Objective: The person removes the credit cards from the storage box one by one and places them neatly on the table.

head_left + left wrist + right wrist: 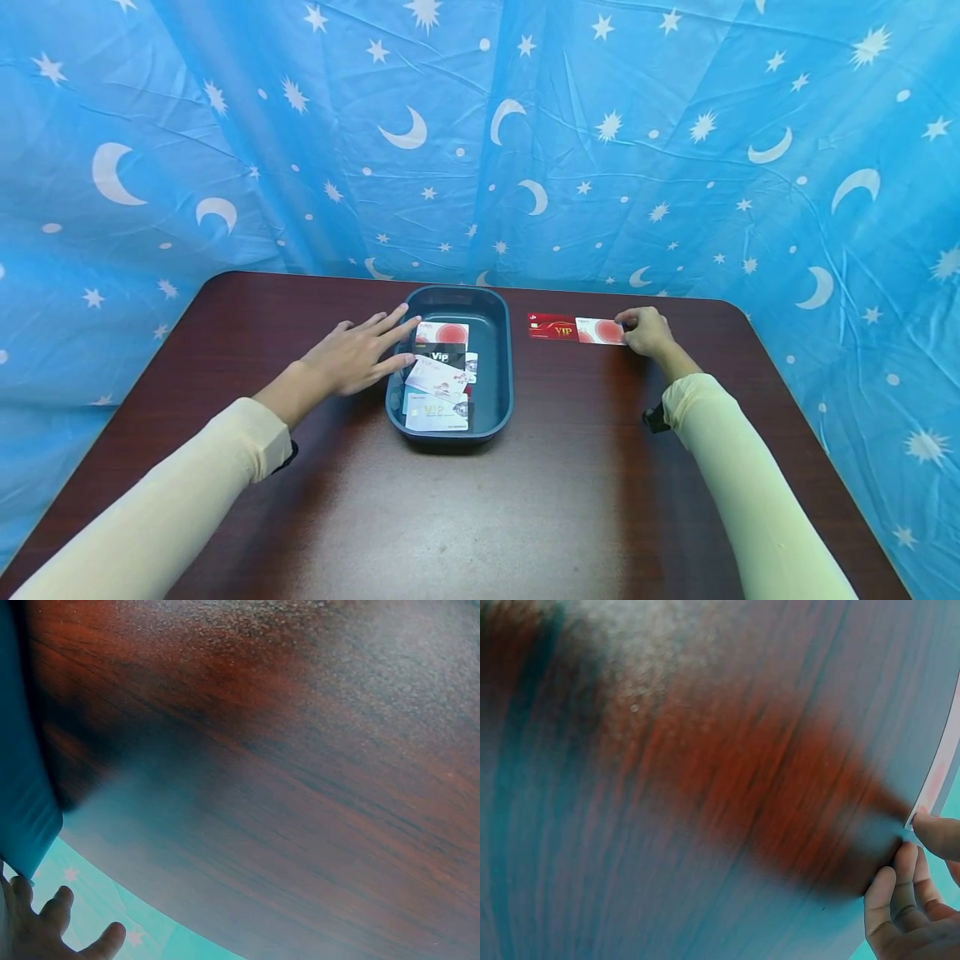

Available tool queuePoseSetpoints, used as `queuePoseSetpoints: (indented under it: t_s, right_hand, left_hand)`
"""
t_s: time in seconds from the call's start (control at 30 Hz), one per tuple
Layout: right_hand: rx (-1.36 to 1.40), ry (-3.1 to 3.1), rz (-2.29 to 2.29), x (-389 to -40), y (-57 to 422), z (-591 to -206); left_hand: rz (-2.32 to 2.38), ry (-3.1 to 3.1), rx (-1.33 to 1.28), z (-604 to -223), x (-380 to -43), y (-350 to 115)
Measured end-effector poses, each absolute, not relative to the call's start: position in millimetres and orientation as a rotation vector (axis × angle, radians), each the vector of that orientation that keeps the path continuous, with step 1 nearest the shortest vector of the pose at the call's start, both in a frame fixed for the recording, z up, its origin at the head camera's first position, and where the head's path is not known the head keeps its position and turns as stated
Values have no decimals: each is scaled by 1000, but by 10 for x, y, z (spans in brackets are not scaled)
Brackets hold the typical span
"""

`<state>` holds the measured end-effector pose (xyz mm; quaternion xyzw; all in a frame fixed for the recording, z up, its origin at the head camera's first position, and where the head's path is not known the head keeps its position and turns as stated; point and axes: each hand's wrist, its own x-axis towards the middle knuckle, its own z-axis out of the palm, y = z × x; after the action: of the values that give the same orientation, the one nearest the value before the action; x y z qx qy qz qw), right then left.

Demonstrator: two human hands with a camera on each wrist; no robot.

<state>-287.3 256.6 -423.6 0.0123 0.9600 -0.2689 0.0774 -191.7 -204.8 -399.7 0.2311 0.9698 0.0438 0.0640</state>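
Note:
At the back right of the table, my right hand (647, 332) pinches the right end of a white card with a red circle (598, 331). Thumb and fingertips meet at that card's edge in the right wrist view, where the card (939, 769) shows as a thin strip. Directly left of it lies a red VIP card (552, 326), end to end with it. My left hand (360, 354) spreads its fingers over the left rim of a dark blue tray (495, 375), holding nothing. Several cards overlap inside, among them a black Vip card (440, 357) and a white VIP card (437, 413).
The dark brown wooden table (525, 508) has rounded far corners. Behind it hangs a blue curtain (450, 208) with white stars and moons. The tray's raised wall (26, 787) edges the left wrist view. Both forearms wear pale sleeves (738, 467).

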Motion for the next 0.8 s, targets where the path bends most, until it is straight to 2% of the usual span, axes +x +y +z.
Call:
queuePoseSetpoints:
  t_s: [0.33,0.8]
  right_hand:
    - [43,2867,-846,-2886,2552,-4162]
    - [-112,2614,-1164,-2929,2121,-3545]
  left_hand:
    - [134,2935,710,-3989,-1918,-2050]
    - [140,2943,710,-3987,-1913,-2030]
